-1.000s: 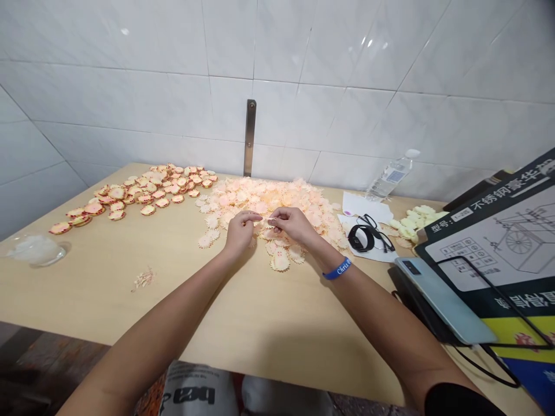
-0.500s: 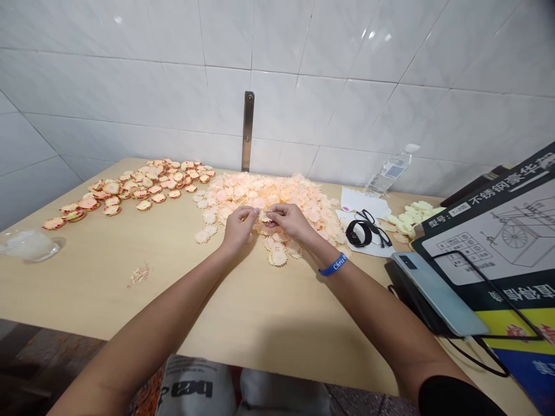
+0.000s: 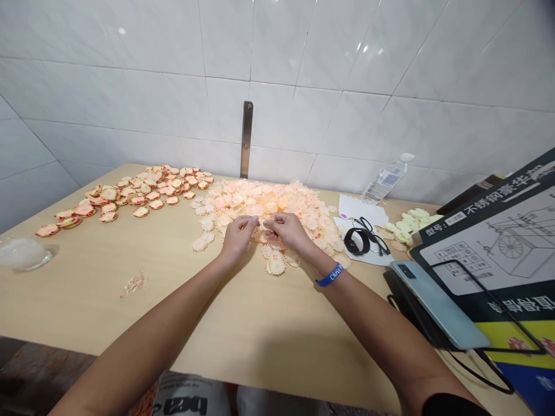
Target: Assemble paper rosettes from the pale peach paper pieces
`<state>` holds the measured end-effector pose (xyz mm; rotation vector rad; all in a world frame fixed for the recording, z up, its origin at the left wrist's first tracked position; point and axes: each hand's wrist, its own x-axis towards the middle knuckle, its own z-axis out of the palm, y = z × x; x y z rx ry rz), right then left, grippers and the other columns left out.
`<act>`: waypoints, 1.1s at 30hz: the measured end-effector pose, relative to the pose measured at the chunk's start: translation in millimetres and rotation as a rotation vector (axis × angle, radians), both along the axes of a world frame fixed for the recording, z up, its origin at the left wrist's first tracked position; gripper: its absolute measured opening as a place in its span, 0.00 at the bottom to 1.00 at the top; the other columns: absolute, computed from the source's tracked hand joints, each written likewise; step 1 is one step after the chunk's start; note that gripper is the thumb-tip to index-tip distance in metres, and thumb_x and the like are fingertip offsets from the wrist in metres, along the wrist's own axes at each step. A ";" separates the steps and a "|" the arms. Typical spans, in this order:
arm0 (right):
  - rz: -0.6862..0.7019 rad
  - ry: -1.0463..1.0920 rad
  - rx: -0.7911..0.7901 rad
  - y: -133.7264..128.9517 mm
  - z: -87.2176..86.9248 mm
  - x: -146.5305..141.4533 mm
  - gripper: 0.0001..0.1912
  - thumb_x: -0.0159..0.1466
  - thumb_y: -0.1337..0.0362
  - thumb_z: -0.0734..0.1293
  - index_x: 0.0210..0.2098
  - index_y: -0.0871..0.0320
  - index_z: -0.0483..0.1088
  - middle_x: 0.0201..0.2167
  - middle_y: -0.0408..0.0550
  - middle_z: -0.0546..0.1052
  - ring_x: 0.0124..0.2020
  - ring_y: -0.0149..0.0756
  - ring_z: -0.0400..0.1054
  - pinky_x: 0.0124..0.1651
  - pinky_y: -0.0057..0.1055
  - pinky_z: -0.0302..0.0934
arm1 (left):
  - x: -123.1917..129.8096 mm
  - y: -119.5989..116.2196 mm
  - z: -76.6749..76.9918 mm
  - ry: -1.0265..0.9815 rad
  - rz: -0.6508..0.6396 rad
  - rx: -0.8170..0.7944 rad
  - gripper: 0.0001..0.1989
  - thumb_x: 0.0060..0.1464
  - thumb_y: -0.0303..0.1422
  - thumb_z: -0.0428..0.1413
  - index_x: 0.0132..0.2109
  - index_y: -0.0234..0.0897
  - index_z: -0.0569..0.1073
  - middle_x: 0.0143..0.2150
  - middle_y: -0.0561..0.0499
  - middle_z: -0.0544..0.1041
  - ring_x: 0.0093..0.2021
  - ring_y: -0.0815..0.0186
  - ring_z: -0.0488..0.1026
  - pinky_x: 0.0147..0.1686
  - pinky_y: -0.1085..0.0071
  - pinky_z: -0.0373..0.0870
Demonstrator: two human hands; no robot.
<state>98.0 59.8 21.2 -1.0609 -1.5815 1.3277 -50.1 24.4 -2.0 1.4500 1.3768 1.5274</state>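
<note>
left hand (image 3: 237, 237) | right hand (image 3: 287, 229) | slightly farther apart than before | head view tilted slightly

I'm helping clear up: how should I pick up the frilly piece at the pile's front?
Pinch its front rim between finger and thumb, coming from the near side. The frilly piece sits at the near edge of the pile, so that rim faces the table, clear of other pieces. It looks thin and flat, so a rim pinch seems safest.

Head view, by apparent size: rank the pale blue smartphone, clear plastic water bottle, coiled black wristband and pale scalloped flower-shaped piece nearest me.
Pale blue smartphone, largest, though nearer the camera.
Clear plastic water bottle.
Coiled black wristband and pale scalloped flower-shaped piece: they look alike, so unranked.
</note>
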 end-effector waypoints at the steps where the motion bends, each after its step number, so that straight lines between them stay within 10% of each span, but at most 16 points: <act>1: 0.015 0.006 0.002 0.4 -0.3 0.2 0.19 0.48 0.52 0.75 0.18 0.57 0.65 0.14 0.39 0.67 0.20 0.32 0.68 0.26 0.28 0.63 | 0.0 -0.1 0.1 0.000 0.005 -0.001 0.15 0.55 0.41 0.54 0.28 0.36 0.78 0.35 0.46 0.78 0.41 0.61 0.74 0.44 0.66 0.67; 9: 0.082 0.079 -0.087 4.7 -0.7 1.2 0.10 0.49 0.60 0.73 0.22 0.57 0.70 0.23 0.43 0.77 0.29 0.35 0.74 0.40 0.33 0.70 | -1.8 1.4 -0.9 -0.026 0.048 -0.002 0.11 0.53 0.35 0.55 0.29 0.36 0.79 0.37 0.46 0.78 0.42 0.61 0.75 0.46 0.66 0.68; 20: -0.065 -0.080 0.024 1.7 1.0 3.4 0.23 0.43 0.54 0.78 0.17 0.58 0.61 0.12 0.35 0.62 0.17 0.27 0.62 0.20 0.24 0.54 | 1.9 -3.5 5.5 -0.022 -0.029 -0.018 0.12 0.51 0.40 0.58 0.27 0.36 0.77 0.37 0.46 0.78 0.42 0.61 0.74 0.45 0.66 0.68; 33: 0.054 -0.026 -0.026 5.0 0.5 3.0 0.18 0.43 0.53 0.76 0.21 0.59 0.68 0.18 0.40 0.70 0.21 0.28 0.66 0.28 0.27 0.63 | -1.8 -2.5 4.5 -0.040 -0.086 -0.143 0.12 0.49 0.38 0.57 0.25 0.35 0.75 0.24 0.52 0.72 0.28 0.67 0.69 0.30 0.72 0.65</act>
